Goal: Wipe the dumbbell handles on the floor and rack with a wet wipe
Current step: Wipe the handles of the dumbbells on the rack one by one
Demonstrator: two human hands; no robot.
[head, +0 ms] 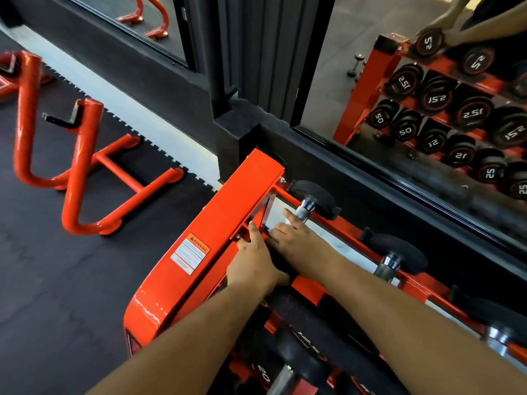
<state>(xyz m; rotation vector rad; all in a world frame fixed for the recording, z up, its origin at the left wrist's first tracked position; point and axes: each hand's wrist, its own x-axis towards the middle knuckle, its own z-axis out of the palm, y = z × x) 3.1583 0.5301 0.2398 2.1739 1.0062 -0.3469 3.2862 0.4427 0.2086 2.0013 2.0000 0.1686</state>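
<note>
I look down on an orange dumbbell rack (228, 218). The leftmost dumbbell (312, 196) on its top tier has black heads and a chrome knurled handle (304, 210). My right hand (298, 239) is wrapped over the near part of that handle, and a bit of white wet wipe (287, 222) shows under its fingers. My left hand (252, 256) grips the dumbbell's near head, which is mostly hidden beneath both hands.
More dumbbells (392, 262) lie to the right on the same tier, and a 20 dumbbell (285, 366) lies on the tier below. A wall mirror (427, 115) behind reflects the rack. An orange tubular stand (79, 166) sits on the black rubber floor (57, 280) to the left.
</note>
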